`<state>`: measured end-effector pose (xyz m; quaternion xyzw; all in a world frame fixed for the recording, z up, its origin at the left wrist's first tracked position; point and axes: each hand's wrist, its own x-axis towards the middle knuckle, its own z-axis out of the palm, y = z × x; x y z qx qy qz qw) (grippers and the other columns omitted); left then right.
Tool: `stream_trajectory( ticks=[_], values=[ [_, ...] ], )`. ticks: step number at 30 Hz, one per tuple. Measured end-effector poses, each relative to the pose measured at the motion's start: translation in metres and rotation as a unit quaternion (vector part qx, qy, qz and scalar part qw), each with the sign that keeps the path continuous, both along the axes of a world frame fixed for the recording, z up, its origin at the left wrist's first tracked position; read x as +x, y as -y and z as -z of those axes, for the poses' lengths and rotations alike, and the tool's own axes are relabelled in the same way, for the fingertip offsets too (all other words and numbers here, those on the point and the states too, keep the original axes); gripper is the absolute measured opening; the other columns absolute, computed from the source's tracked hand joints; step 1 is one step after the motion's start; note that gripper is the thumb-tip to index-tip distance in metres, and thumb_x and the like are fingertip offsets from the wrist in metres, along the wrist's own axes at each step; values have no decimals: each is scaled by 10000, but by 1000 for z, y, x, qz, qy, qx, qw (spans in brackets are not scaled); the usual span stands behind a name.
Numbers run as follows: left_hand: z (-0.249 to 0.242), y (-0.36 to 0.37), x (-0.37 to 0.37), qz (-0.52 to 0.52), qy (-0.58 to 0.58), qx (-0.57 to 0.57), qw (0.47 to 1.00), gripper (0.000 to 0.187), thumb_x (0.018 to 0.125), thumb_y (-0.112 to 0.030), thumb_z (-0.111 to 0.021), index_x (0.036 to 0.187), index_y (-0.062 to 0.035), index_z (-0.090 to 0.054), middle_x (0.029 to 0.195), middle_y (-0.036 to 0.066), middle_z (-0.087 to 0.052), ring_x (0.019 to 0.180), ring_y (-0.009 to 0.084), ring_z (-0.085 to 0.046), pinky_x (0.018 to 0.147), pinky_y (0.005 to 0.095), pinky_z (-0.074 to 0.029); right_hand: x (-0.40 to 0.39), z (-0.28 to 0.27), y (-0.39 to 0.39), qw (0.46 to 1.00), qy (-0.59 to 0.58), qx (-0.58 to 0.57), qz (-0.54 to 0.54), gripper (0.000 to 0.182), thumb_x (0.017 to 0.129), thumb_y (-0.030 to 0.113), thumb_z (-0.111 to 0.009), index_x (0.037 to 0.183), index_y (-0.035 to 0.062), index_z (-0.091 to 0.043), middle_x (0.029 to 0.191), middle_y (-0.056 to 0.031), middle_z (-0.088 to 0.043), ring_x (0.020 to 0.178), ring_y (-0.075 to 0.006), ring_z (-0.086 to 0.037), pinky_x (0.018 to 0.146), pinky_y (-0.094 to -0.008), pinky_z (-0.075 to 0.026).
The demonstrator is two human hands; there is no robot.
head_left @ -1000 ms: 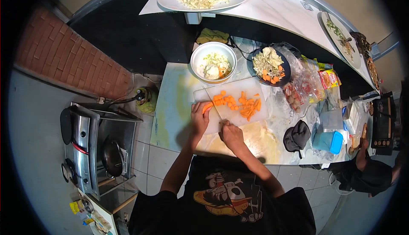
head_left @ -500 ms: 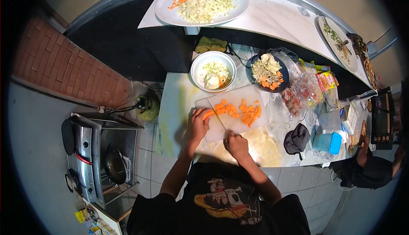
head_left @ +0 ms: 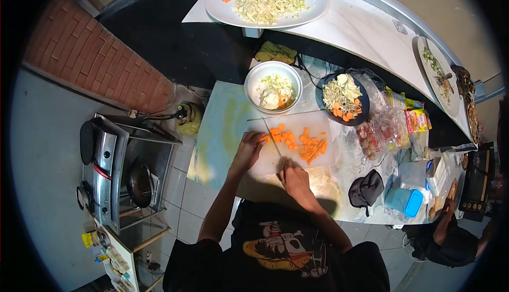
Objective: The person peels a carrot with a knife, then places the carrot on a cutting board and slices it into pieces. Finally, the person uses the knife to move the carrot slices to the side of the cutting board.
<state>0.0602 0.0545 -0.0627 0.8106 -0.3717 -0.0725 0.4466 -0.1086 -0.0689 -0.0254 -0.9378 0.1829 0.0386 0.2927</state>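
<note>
Slicing step: my left hand (head_left: 248, 151) pins the carrot stub (head_left: 264, 138) on the cutting board (head_left: 323, 122); right hand (head_left: 293, 178) clenches the knife (head_left: 271, 138) at its three o'clock. Next cut needs fingertips tucked back.

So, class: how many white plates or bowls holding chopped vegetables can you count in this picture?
3. A large white plate on the raised counter at top centre, a second plate further right on that counter, and a white bowl just behind the cutting board. Others may be hidden.

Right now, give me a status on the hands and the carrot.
Left hand pins carrot on cutting board. Right hand grips knife. Cut slices beside blade.
</note>
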Motion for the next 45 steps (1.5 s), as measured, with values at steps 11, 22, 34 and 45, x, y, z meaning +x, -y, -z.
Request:
stream_trajectory(
  ticks=[11,22,34,45],
  values=[
    [-22,-4,2,32,2,-11,999,266,889,-63,-640,1149,-39,-591,1086,132,-633,1014,354,-568,888,429,-465,-5,16,-23,997,17,-37,62,361,896,202,-595,1187,-9,-564,763,-186,-659,641,-399,-653,576,-480,-536],
    [-7,-6,1,20,52,-12,998,238,868,-48,-654,1102,-7,-666,1062,156,-616,968,360,-566,853,429,-465,-13,8,-25,998,14,-6,54,351,903,177,-591,1186,-28,-557,827,-221,-651,714,-400,-658,607,-477,-545],
    [-11,-6,1,-17,13,-32,999,246,851,-51,-683,1092,-98,-701,1019,117,-633,901,323,-624,797,400,-504,-7,4,-25,998,-14,34,50,352,913,181,-570,1172,-54,-529,918,-241,-640,829,-420,-648,674,-494,-538],
    [8,-5,4,-14,54,-84,995,239,808,-20,-712,1038,-80,-698,952,112,-649,861,317,-617,748,411,-503,-2,13,-31,999,-4,3,49,366,918,250,-566,1118,-52,-518,681,-250,-642,613,-434,-650,574,-511,-530]
  ],
)
